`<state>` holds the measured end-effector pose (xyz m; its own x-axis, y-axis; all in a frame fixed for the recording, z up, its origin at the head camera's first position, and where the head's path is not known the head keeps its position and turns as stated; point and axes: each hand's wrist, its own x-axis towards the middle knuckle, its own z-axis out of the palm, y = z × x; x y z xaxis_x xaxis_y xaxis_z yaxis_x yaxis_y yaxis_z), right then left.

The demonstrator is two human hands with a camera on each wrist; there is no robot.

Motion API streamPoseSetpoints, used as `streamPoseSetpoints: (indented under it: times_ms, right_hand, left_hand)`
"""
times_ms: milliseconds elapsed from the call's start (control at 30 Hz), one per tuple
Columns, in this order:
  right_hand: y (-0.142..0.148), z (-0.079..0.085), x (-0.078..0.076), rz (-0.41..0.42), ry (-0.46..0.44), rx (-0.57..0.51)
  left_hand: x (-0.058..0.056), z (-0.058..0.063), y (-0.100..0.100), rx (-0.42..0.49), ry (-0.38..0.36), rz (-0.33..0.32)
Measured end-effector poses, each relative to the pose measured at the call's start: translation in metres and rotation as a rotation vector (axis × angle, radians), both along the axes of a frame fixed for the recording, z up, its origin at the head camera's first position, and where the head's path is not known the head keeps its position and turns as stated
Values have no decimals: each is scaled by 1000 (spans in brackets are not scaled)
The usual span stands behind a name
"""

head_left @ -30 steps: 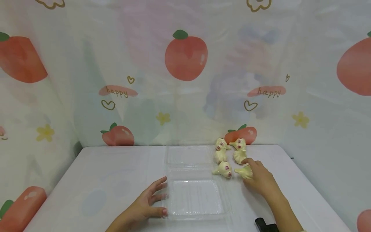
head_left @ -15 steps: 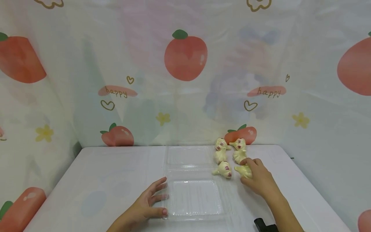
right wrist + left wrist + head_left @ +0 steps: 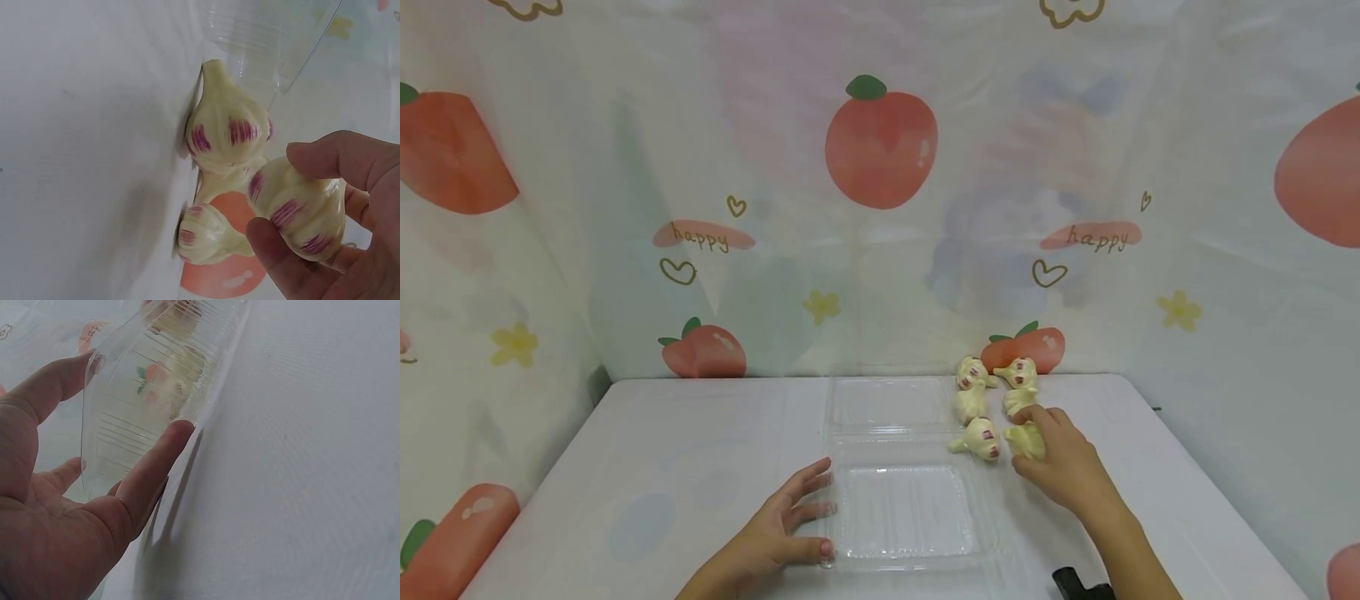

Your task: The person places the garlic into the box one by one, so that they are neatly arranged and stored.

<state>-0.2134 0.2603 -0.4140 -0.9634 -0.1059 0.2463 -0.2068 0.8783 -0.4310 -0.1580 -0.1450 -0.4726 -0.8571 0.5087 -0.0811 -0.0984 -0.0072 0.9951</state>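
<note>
A cream garlic bulb (image 3: 1026,441) with purple streaks is pinched between the thumb and fingers of my right hand (image 3: 1067,467). In the right wrist view the held garlic bulb (image 3: 300,209) hangs clear of the others. My left hand (image 3: 775,529) has its fingers spread along the left side of a clear plastic clamshell box (image 3: 906,512), whose lid lies back behind it. Up close in the left wrist view, the left hand (image 3: 62,512) touches the box's wall (image 3: 119,425) with extended fingertips.
More garlic bulbs (image 3: 981,439) lie in two short rows right of the lid, near the table's back edge. A black object (image 3: 1081,585) sits at the front, beside the right forearm. A fruit-printed curtain (image 3: 880,250) hangs behind the white table (image 3: 685,467).
My right hand has shifted slightly left with the garlic bulb between its fingers. The left hand and the box have stayed put.
</note>
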Motion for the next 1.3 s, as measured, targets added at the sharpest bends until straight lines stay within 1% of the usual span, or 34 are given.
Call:
streamPoseSetpoints:
  times_ms: [267,467,667,1033,1300]
  right_hand:
    - [-8,1,1,27,59,-11]
    - [-15,2,3,41,64,-19]
    - [-22,4,8,55,73,-18]
    - [-37,6,17,109,114,-23]
    - [-47,9,23,132,144,-24]
  left_hand:
    - [1,2,0,-7,1,7]
    - [1,2,0,-12,4,9]
    - [2,1,-1,4,3,0]
    - [1,2,0,-7,1,8]
    - [1,2,0,-10,-10,16]
